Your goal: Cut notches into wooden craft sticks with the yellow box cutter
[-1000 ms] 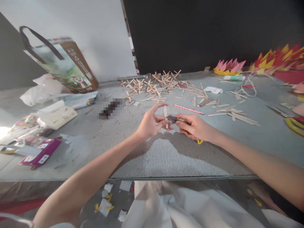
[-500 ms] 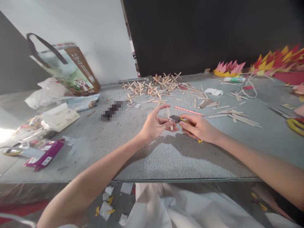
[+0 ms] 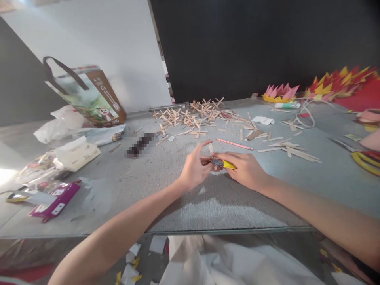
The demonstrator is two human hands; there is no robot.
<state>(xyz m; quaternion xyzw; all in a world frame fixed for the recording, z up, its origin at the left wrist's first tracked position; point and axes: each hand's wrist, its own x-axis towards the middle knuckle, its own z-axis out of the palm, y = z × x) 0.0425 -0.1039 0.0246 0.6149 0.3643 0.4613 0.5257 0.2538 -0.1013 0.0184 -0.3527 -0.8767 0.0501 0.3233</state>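
Note:
My left hand (image 3: 196, 168) is closed on a wooden craft stick (image 3: 211, 149), held nearly upright between thumb and fingers, with the index finger reaching to its top. In my right hand (image 3: 245, 166) is a pair of pliers with a grey metal head and yellow handles (image 3: 228, 164). The pliers' head is at the lower part of the stick, against the left fingers; its exact grip on the stick is hidden. Just beyond the hands lies a pink patterned pencil (image 3: 234, 144).
Crossed craft sticks (image 3: 190, 116) form a heap at the back, and loose sticks (image 3: 299, 152) lie to the right. Scissors (image 3: 363, 158), a glue stick (image 3: 287, 105) and paper crowns (image 3: 280, 95) are farther right. A carrier bag (image 3: 95, 99) and a purple packet (image 3: 56, 200) stand left.
The pliers have turned and moved left onto the lower part of the stick, and my right hand has come close against my left. The view has tilted slightly.

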